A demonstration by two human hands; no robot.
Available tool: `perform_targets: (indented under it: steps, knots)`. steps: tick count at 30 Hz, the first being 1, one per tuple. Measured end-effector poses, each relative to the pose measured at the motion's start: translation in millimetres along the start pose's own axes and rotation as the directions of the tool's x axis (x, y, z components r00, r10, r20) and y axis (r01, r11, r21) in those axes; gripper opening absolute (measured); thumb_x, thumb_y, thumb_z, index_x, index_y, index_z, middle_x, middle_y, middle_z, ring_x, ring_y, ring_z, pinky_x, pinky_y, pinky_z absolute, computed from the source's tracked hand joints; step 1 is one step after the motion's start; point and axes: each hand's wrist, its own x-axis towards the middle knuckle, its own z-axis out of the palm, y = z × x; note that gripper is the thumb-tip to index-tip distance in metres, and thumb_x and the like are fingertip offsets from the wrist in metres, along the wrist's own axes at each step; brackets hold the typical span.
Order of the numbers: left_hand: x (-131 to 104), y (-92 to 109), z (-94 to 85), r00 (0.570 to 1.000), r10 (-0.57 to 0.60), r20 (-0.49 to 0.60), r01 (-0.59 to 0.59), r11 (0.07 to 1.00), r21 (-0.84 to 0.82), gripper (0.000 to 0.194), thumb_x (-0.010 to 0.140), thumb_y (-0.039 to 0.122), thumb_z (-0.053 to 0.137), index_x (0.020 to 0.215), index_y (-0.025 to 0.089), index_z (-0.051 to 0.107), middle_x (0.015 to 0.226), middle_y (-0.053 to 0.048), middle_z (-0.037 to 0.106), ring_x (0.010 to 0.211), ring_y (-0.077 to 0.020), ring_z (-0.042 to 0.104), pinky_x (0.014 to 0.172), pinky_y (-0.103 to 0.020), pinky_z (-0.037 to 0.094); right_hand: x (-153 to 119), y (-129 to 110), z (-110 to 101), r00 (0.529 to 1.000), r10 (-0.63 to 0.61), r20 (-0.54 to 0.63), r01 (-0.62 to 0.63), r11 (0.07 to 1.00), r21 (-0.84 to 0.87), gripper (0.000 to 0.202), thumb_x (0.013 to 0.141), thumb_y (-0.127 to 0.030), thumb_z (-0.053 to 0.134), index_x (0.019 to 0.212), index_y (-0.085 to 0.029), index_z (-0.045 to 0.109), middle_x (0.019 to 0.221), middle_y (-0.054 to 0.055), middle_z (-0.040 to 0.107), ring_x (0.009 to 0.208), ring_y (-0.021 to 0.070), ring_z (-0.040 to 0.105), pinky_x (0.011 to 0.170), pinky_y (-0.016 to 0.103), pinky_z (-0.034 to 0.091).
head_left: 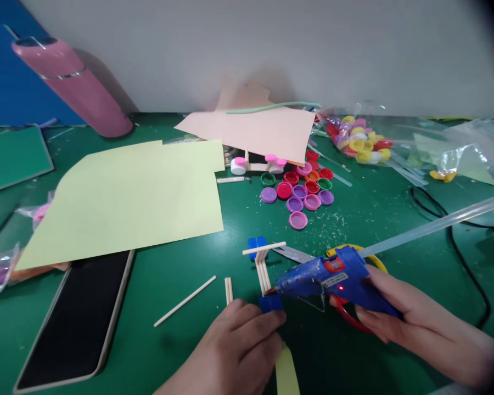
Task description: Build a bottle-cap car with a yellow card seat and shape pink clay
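Currently, you seem to be at a gluing step: your right hand is closed around the blue glue gun, its nozzle tip at the near end of the row of wooden sticks, right beside the near blue piece. Your left hand grasps that piece at its near edge with curled fingers, though its full hold is partly hidden. Whether you are squeezing the trigger, or glue is flowing, you cannot tell from this view.

The stick assembly lies on the green table in front of you, between the scissors and a short pair of sticks. At its far end, a single crosswise stick lies over the far blue piece. Another loose stick lies to the left, and a yellow paper strip runs out beside your left hand.

As a judgement, any move at this joint calls for a steady left hold, a small and controlled dab, and fingertips kept off the hot nozzle, since they are close to it. The scissors reach under the gun, so they could catch if you swing it low.

As for writing, the gun carries a pale label with small print, too blurred for you to read, beside a glowing red light. You can make out no brand on the phone or the pink bottle.
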Motion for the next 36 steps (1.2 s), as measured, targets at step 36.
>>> perform_targets:
  steps: [36]
  knots:
    - [-4.1,1.2,3.7,0.999,-0.047,0.022,0.048,0.998,-0.042,0.025,0.086,0.015,0.035,0.078,0.015,0.059,0.088,-0.007,0.069,0.067,-0.0148,0.058,0.070,-0.031,0.045,-6.0,-10.0,-8.2,0.999,-0.048,-0.020,0.046,0.993,-0.108,0.052,0.081,-0.039,0.050,0.130,-0.028,0.038,0.116,0.007,0.058,0.093,0.0254,0.058,0.078,0.032,0.052]
